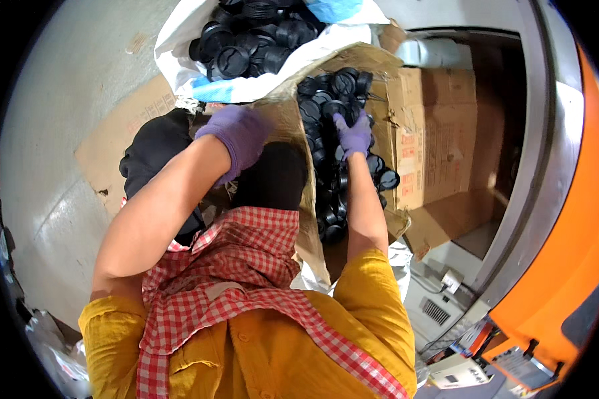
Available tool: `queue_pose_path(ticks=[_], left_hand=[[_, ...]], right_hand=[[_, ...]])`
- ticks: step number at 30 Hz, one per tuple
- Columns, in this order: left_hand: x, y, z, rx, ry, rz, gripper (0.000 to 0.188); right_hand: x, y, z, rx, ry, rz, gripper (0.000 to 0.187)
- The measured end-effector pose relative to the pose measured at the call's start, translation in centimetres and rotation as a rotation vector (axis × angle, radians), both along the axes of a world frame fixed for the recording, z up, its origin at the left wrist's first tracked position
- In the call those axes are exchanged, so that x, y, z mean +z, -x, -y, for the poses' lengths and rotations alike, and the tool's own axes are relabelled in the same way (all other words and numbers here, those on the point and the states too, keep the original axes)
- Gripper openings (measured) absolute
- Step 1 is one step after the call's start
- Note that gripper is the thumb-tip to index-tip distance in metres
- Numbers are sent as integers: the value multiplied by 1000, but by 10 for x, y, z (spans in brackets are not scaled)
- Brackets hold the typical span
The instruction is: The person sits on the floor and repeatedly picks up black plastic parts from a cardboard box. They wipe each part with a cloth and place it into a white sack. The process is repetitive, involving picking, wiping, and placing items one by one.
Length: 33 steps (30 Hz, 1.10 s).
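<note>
Black round plastic caps (343, 83) fill a tall open cardboard box (306, 226) in front of my legs. My right hand (354, 135), in a purple knit glove, reaches into that pile. Its thumb and a finger are spread in a V, with their tips against the caps, and I see nothing clearly gripped. Over my bent knees and left of the box is my left hand (236, 136), gloved the same way. Motion smears its fingers, so whether they hold anything is unclear. Beyond it, a white woven sack (173, 56) stands open, full of similar black caps (256, 40).
A flattened cardboard sheet (106, 156) lies on the grey floor. To the right, another cardboard box (439, 133) sits within a metal-framed opening (546, 133) beside an orange machine panel (552, 266). A plug with cables (451, 280) is at the lower right.
</note>
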<state>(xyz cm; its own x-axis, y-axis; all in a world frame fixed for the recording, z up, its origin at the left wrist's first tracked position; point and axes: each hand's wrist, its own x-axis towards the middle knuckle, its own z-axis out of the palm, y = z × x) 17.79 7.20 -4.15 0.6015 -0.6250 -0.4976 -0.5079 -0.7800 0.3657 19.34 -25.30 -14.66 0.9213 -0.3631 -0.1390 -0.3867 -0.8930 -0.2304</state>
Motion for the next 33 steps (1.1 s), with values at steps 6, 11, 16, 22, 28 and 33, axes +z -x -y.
queue_pose_path(ticks=[6, 11, 16, 22, 28, 33], left_hand=[[7, -3, -8, 114, 59, -90, 27], [-7, 4, -12, 204, 190, 84, 27], [-1, 4, -8, 186, 170, 68, 25], [18, -12, -6, 99, 76, -112, 28], [-6, 3, -7, 315, 573, -51, 46], [10, 59, 26, 446, 1201, -490, 78]], right_hand=[[-34, -63, -4, -321, -53, 5, 106], [-40, -77, -8, -321, 47, -166, 83], [-38, -71, -18, 27, 497, -294, 48], [-3, -25, 8, -190, 118, -170, 47], [82, 74, -4, -96, -815, 259, 13], [168, 152, -81, 312, -1027, 428, 16]])
